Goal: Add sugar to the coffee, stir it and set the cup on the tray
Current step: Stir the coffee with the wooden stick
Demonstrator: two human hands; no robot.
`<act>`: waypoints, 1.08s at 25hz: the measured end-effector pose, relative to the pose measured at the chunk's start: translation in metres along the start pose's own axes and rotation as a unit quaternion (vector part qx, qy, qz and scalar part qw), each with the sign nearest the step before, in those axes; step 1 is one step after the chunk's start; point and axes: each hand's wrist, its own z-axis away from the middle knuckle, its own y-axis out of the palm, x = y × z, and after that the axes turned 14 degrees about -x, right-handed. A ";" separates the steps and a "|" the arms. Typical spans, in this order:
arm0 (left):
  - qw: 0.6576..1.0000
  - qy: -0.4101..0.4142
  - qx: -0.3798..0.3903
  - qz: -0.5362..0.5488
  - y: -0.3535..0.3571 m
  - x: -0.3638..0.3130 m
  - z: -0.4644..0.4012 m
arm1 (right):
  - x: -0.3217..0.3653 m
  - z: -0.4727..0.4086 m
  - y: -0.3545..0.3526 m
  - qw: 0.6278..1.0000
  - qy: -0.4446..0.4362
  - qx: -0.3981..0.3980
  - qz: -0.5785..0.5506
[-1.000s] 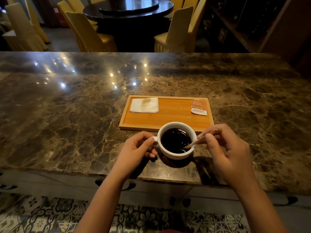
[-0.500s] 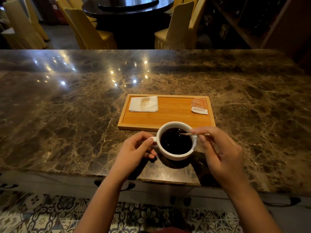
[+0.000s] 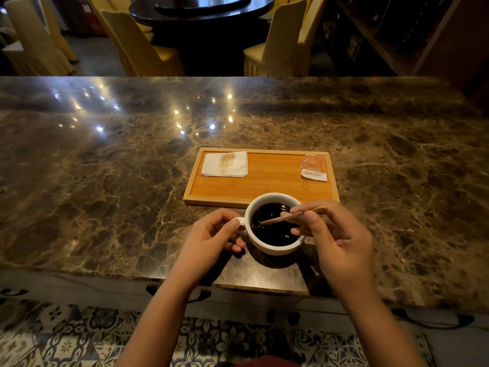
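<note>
A white cup [image 3: 267,247] of dark coffee stands on the marble counter, just in front of the wooden tray [image 3: 264,193]. My left hand [image 3: 211,239] pinches the cup's handle on its left side. My right hand [image 3: 341,242] holds a thin wooden stir stick [image 3: 283,218] whose tip dips into the coffee near the middle of the cup. An orange sugar packet [image 3: 314,167], torn at the top, lies in the tray's far right corner.
A folded white napkin [image 3: 225,164] with a brown stain lies in the tray's far left corner. The marble counter [image 3: 105,181] stretches wide to both sides. Its near edge runs just behind my wrists. Yellow chairs [image 3: 280,41] and a dark round table stand beyond it.
The stir stick's tip has swept from the cup's right rim across to the middle of the coffee. My right hand shifted slightly with it. The left hand kept hold of the handle.
</note>
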 end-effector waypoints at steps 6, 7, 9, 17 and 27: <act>1.000 0.000 -0.002 0.012 0.001 0.000 0.001 | -0.003 0.000 -0.010 0.966 -0.179 0.000 0.188; 1.000 0.001 -0.002 0.014 0.001 0.000 0.001 | -0.002 0.000 -0.011 0.962 -0.183 0.003 0.200; 1.000 0.001 -0.002 0.016 0.001 -0.001 0.001 | 0.002 0.002 -0.012 0.961 -0.183 0.011 0.206; 1.000 0.006 -0.002 0.011 0.002 -0.002 0.002 | 0.006 0.009 -0.006 1.000 0.017 -0.024 0.007; 1.000 0.005 -0.003 0.008 0.001 -0.001 0.002 | 0.008 0.008 -0.012 0.971 -0.149 -0.015 0.185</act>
